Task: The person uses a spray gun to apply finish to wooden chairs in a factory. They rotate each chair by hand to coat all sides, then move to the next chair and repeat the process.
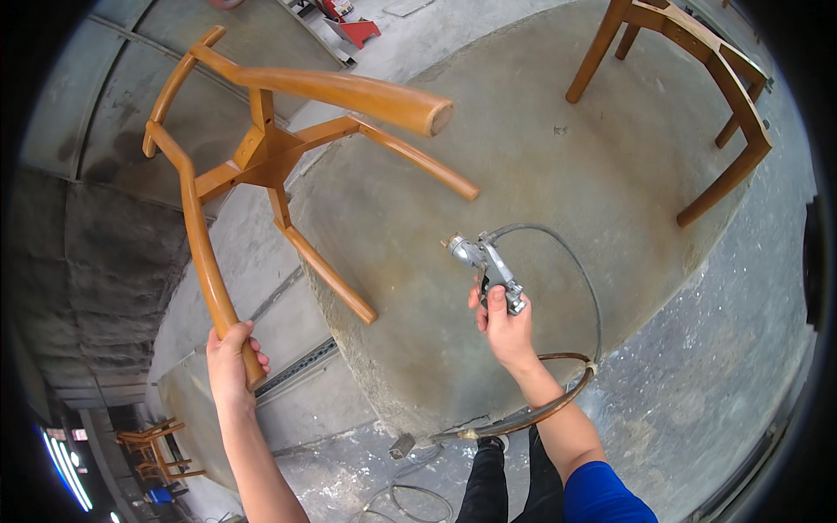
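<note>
A glossy orange-brown wooden chair frame hangs tilted at the left, with its legs angled toward the middle. Near the end of one of its long curved legs, my left hand is wrapped round the wood. In my right hand is a metal spray gun, gripped by its handle with the nozzle pointing up and left toward the chair frame. A thin grey hose loops from the gun and joins a thicker brown hose beside my right forearm. The gun's nozzle is apart from the wood.
A second brown wooden frame stands at the far right on a stained platform. More wooden chairs are at the lower left. Hose coils lie on the floor by my legs. A red piece of equipment is at the back.
</note>
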A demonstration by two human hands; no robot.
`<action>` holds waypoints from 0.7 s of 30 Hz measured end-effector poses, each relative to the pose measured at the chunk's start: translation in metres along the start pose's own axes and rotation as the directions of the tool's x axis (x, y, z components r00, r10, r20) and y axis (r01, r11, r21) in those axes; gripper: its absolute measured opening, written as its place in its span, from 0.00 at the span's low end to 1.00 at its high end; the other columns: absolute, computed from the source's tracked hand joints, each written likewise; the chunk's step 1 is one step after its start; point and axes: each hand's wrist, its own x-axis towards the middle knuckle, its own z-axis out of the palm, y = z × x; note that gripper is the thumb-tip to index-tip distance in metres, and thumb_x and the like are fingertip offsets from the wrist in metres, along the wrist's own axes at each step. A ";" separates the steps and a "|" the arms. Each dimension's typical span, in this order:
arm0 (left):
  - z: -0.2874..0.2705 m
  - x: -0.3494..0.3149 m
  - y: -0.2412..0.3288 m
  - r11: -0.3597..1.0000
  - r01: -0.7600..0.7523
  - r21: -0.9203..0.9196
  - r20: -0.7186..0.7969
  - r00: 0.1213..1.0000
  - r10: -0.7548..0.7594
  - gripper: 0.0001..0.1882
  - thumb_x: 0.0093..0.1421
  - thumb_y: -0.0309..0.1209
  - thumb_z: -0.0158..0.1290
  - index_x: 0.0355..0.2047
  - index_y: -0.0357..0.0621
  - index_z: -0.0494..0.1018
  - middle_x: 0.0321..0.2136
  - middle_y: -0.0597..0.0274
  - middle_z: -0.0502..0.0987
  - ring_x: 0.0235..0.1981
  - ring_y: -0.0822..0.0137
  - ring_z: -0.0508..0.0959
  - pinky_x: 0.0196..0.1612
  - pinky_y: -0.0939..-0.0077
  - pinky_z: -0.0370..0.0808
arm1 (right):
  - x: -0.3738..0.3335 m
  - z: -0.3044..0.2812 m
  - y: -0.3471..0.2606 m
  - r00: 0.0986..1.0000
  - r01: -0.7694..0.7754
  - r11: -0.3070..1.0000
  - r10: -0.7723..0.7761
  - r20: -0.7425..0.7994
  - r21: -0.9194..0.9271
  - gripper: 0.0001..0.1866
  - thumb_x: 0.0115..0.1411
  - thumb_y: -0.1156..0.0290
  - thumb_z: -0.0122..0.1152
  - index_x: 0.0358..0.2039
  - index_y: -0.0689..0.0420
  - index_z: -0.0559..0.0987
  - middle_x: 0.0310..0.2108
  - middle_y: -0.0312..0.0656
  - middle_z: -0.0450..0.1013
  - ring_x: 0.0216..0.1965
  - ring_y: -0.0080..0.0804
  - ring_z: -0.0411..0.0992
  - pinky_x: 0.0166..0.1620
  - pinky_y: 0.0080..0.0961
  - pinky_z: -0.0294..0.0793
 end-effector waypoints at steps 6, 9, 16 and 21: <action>-0.001 0.001 -0.001 1.000 -0.014 -0.009 -0.007 1.000 0.013 0.11 0.60 0.33 0.56 0.37 0.44 0.66 0.21 0.64 0.71 0.14 0.72 0.72 0.15 0.77 0.71 | -0.006 0.011 -0.007 0.999 -0.032 0.997 0.033 -0.014 0.074 0.35 0.69 0.37 0.44 0.47 0.63 0.73 0.31 0.37 0.74 0.19 0.17 0.64 0.21 0.17 0.62; -0.001 0.000 -0.002 1.000 -0.007 -0.016 -0.005 1.000 0.007 0.11 0.60 0.32 0.56 0.37 0.44 0.66 0.21 0.64 0.71 0.14 0.72 0.73 0.15 0.77 0.71 | -0.023 0.016 -0.023 0.992 0.056 0.979 -0.076 0.097 0.196 0.43 0.64 0.28 0.42 0.50 0.62 0.70 0.32 0.38 0.72 0.20 0.18 0.64 0.23 0.17 0.62; -0.001 -0.001 -0.003 1.000 -0.014 -0.019 0.013 1.000 0.014 0.11 0.59 0.32 0.56 0.37 0.43 0.66 0.21 0.63 0.71 0.14 0.72 0.73 0.15 0.76 0.72 | -0.030 0.039 -0.021 0.976 0.060 0.984 -0.094 0.198 0.170 0.30 0.69 0.44 0.53 0.48 0.64 0.73 0.30 0.36 0.75 0.20 0.16 0.66 0.24 0.16 0.67; -0.005 0.000 -0.010 0.997 -0.035 -0.069 0.035 0.999 0.037 0.12 0.60 0.32 0.56 0.38 0.43 0.65 0.21 0.62 0.71 0.14 0.71 0.73 0.15 0.76 0.72 | -0.056 0.049 -0.008 0.984 -0.060 0.998 0.060 0.168 -0.008 0.20 0.71 0.53 0.55 0.37 0.60 0.76 0.23 0.30 0.74 0.20 0.14 0.66 0.24 0.17 0.65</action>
